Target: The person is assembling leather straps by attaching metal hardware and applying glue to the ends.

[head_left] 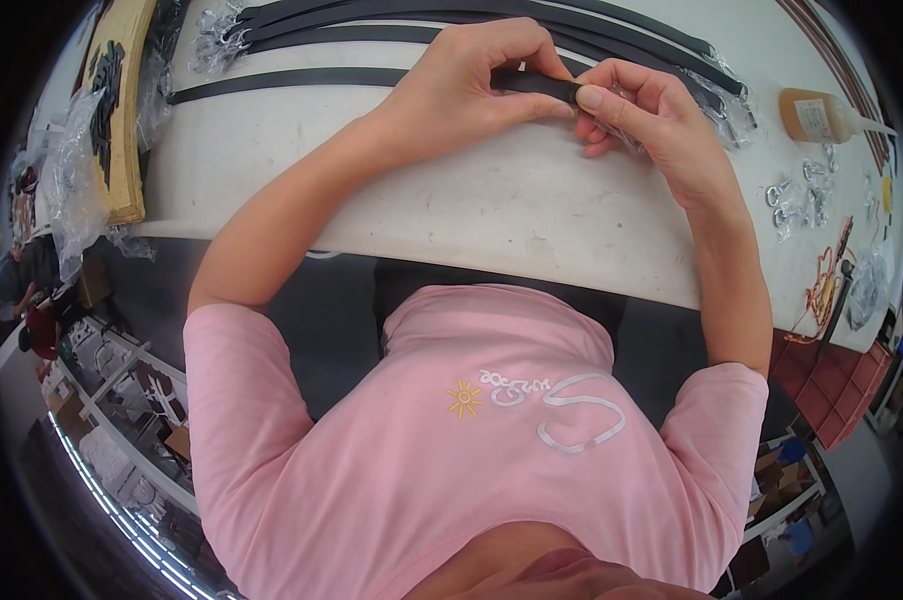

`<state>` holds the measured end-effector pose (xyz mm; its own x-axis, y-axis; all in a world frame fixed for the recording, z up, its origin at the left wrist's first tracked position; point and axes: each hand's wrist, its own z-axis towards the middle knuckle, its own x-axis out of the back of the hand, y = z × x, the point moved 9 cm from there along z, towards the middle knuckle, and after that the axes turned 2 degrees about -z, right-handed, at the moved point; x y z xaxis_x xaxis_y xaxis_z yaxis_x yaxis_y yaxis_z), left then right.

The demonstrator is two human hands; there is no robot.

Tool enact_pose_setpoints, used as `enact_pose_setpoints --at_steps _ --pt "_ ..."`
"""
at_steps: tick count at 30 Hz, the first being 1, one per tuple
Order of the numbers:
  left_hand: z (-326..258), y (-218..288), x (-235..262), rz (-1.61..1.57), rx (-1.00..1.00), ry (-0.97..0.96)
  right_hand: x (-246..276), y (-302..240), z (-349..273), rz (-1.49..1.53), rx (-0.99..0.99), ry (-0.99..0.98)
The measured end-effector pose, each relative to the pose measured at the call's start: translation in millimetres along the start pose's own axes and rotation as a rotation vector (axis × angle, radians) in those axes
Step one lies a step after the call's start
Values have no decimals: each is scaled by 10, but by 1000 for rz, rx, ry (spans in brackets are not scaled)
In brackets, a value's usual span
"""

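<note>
Left hand [461, 85] and right hand [646, 125] meet above the desk [491, 210], fingers of both closed on one black strap [536, 84] pinched between them. More straps [391, 30] lie just beyond; a glue bottle [821, 115] sits right of the right-hand fingers.

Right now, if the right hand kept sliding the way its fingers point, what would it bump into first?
Probably the left hand. The right hand points left along the black strap both hands pinch, fingertips almost meeting.
</note>
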<state>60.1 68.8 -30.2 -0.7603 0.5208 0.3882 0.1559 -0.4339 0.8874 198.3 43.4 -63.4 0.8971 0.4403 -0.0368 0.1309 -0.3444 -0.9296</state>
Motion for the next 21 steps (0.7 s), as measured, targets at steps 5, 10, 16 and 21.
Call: enact_pose_setpoints --at_steps 5,10,16,21 --pt "-7 32 -14 -4 -6 0 -7 -15 -12 -15 6 -6" --pt "-6 31 -11 14 -33 -1 -8 -8 -7 -7 -1 -21" --pt "-8 26 -12 8 -29 7 -14 -2 -9 -16 -13 -18" --pt "-10 3 -15 -5 29 2 -20 -16 -8 -48 -16 -2"
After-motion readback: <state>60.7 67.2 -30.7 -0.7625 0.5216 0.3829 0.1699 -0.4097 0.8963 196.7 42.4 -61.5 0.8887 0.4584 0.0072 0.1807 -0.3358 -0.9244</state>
